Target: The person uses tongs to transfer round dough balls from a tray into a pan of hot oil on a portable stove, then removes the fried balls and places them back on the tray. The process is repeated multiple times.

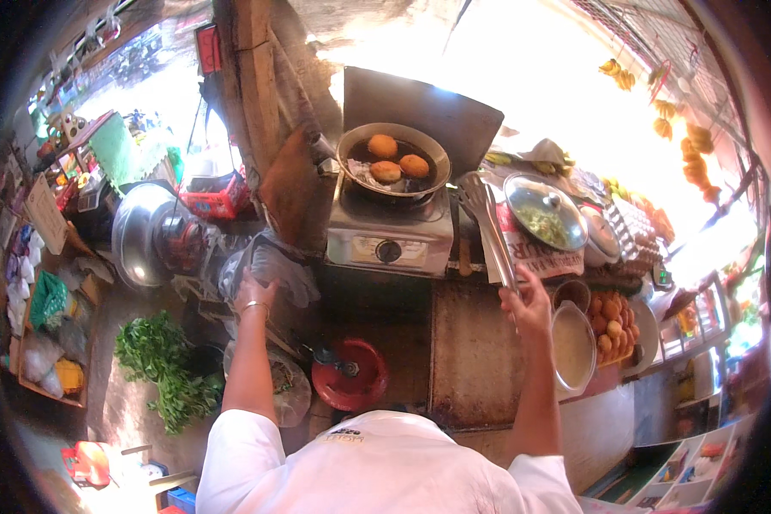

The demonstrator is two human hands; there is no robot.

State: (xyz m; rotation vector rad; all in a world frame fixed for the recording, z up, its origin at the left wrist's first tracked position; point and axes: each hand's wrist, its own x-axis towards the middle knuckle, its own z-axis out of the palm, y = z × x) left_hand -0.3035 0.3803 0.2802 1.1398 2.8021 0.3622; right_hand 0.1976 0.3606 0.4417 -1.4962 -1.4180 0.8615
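Note:
My right hand [527, 300] grips a pair of metal tongs [499, 240], whose tips point up beside the stove. My left hand [255, 293] is at a bunch of clear plastic bags [287, 272], its fingers closed on the plastic and partly hidden by it. Between and beyond my hands stands a gas stove [403, 230] with a front knob. On it sits a wide frying pan [349, 177] of dark oil, holding three browned round fritters [385, 171]. The tongs are apart from the pan.
Right of the tongs is a glass-lidded pot [546, 212] of greens. Nearer me are a tub of pale batter [572, 347] and a tray of brown eggs [610, 325]. A red gas cylinder [349, 373] stands below the stove. Leafy greens [164, 368] lie at left; a wooden post [250, 86] rises behind.

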